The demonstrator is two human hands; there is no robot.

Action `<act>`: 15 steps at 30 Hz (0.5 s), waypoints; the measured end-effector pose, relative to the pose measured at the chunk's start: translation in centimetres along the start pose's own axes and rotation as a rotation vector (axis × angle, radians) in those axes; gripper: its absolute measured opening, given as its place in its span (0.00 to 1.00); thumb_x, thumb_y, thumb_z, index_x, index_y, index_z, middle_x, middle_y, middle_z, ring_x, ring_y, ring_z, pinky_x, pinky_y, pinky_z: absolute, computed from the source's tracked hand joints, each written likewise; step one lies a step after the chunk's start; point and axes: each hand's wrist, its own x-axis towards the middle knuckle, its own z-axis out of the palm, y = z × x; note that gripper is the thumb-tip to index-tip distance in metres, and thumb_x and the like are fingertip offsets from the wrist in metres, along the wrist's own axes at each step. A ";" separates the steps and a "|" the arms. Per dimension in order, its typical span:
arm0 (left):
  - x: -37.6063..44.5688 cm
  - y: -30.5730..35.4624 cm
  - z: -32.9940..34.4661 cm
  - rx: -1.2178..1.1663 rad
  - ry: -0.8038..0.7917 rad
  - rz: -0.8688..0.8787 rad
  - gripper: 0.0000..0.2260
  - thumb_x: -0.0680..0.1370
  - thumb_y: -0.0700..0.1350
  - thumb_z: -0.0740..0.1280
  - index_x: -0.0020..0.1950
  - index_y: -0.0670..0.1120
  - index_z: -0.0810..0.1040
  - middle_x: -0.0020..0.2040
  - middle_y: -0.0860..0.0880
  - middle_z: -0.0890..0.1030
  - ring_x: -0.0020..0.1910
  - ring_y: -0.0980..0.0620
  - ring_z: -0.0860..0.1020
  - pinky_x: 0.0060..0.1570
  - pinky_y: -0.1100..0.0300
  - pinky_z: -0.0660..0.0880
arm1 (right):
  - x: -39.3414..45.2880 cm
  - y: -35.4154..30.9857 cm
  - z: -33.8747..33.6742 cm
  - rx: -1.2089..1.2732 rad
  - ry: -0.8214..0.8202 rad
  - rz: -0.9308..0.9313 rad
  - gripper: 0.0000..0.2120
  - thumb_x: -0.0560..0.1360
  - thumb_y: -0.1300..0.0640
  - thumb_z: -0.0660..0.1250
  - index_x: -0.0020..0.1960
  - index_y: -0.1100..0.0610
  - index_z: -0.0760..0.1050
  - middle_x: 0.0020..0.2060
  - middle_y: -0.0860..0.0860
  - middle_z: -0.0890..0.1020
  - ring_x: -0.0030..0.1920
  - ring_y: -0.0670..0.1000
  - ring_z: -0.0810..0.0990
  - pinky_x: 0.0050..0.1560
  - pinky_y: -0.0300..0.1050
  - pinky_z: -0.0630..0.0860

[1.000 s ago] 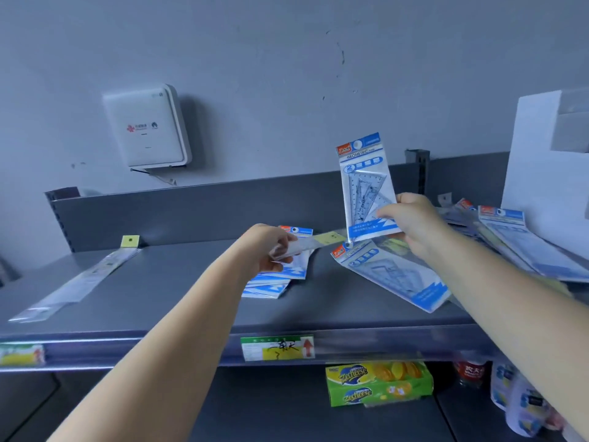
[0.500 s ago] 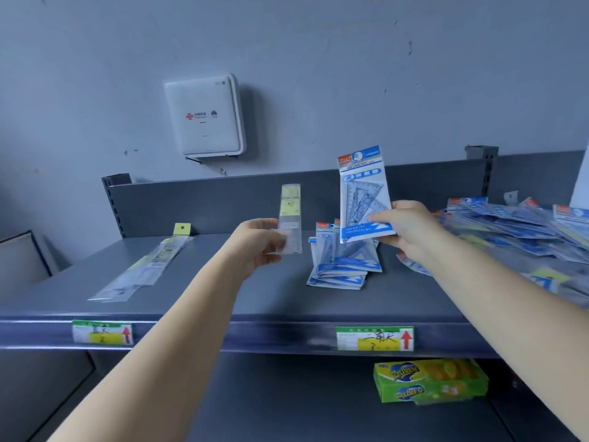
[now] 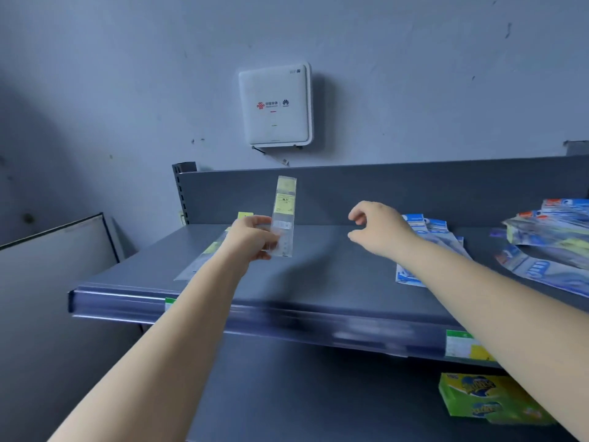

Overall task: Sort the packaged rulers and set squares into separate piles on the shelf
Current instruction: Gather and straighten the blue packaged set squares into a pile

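My left hand grips a clear packaged ruler with a yellow label, held upright above the grey shelf. Behind that hand, a ruler pile lies on the shelf's left part, mostly hidden by my arm. My right hand hovers over the shelf's middle, fingers curled apart, holding nothing. Just right of it lies a stack of blue-and-white set square packs. A loose unsorted heap of packs covers the shelf's far right.
A white router box hangs on the wall above the shelf's back panel. A white board leans at the left. A green and yellow box sits on the lower shelf. Price labels line the shelf's front edge.
My right hand no longer holds the set square pack; it is now empty, left of the set square stack. My view has swung left. The left hand still holds the ruler upright.
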 end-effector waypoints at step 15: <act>3.1 -2.2 -4.1 0.963 0.270 0.114 0.18 0.76 0.46 0.62 0.66 0.49 0.72 0.65 0.46 0.73 0.64 0.43 0.70 0.60 0.51 0.68 | 1.6 -3.0 3.7 -0.184 -0.104 -0.177 0.12 0.74 0.60 0.61 0.57 0.52 0.74 0.54 0.48 0.76 0.59 0.51 0.72 0.52 0.45 0.72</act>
